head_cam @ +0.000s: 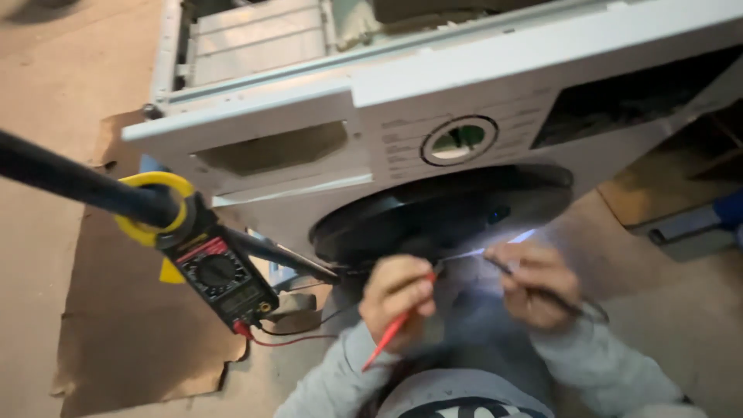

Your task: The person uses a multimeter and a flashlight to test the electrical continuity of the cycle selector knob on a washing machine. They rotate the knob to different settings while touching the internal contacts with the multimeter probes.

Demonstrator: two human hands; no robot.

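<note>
Probes being held at washing machine [464, 70] front, below dark round door [441, 213]: red probe [395, 329] being pinched in closed left hand [396, 298], black probe [534, 286] in closed right hand [534, 282], tips being angled inward for contact. Clamp meter [220, 279] being hung from black bar [77, 182], dial readable.

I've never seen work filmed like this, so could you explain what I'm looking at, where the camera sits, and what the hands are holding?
The single picture comes from a camera on the person's head, looking down at their own hands. The left hand holds a red test probe; the right hand holds a black probe. Both tips meet under the dark round door of a white washing machine with its top open. To the left, a clamp meter with yellow jaws hangs on a black bar, above brown cardboard on the floor.
</note>
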